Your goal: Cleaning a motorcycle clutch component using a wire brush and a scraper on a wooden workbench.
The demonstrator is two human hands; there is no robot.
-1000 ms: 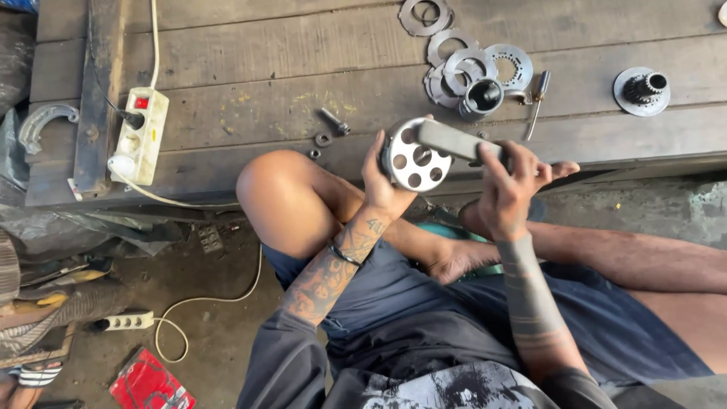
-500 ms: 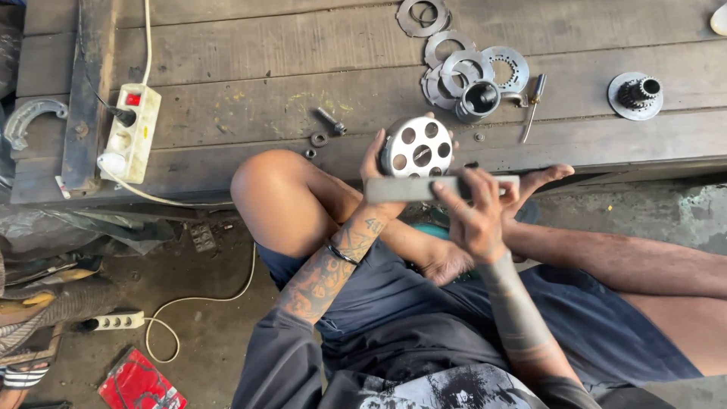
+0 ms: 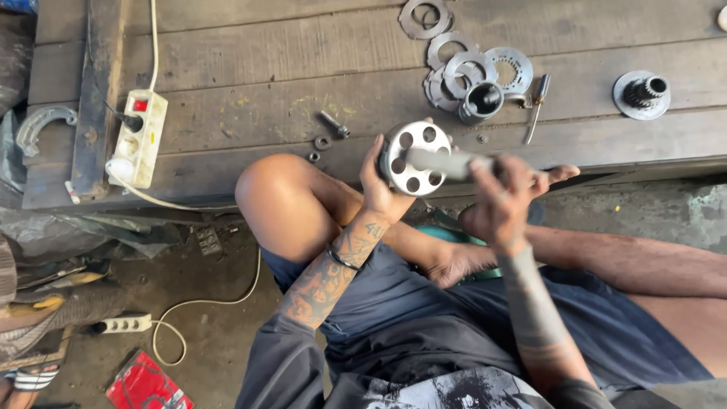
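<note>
**Round drilled steel disc held over the knees**

The left hand (image 3: pixel 376 189) cups a round, bright steel disc with a ring of drilled holes (image 3: pixel 414 158), fingers closed around its left rim. A grey metal shaft (image 3: pixel 447 163) juts from the disc's centre toward the right hand (image 3: pixel 503 204), which grips the shaft's far end, index finger stretched out. The disc hangs above the bent knee, just before the edge of the worn wooden plank bench (image 3: pixel 265 106). Farther back lie flat steel rings (image 3: pixel 469 64), a screwdriver (image 3: pixel 536 106), a flanged gear (image 3: pixel 642 94) and a white power strip (image 3: pixel 138 136).
</note>
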